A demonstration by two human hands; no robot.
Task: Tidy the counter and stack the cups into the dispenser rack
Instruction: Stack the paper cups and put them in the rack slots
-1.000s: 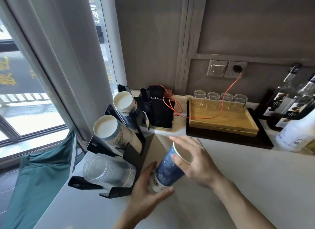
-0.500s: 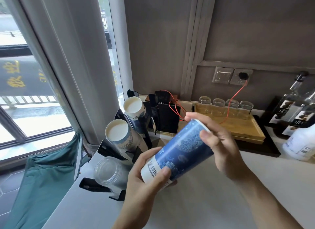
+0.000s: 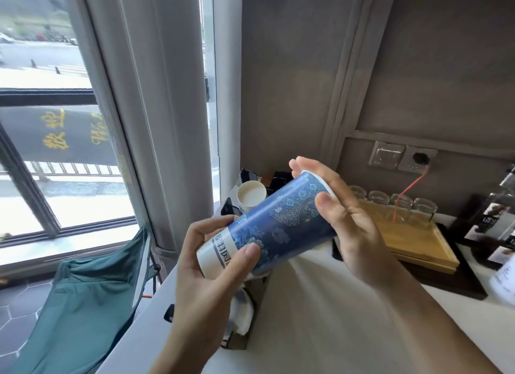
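A tall blue patterned paper cup (image 3: 274, 223) with a white base band is held tilted in mid-air, mouth up and to the right. My left hand (image 3: 206, 265) grips its white base, and my right hand (image 3: 342, 217) wraps the rim end. Behind and below the cup stands the black dispenser rack (image 3: 252, 304), mostly hidden by the cup and my hands. One stack of paper cups (image 3: 250, 196) in the rack shows its white opening at the upper left of the held cup.
A wooden tray (image 3: 418, 248) on a black base carries several upturned glasses (image 3: 401, 203) at the right. Dark bottles (image 3: 496, 220) stand at the far right. A red cable (image 3: 409, 189) runs from the wall socket (image 3: 418, 159). A green folding chair (image 3: 83, 304) sits left of the white counter (image 3: 334, 318).
Both hands lifted the blue cup from the counter up in front of the rack. The camera moved closer and tilted up, so the lower rack slots dropped out of sight.
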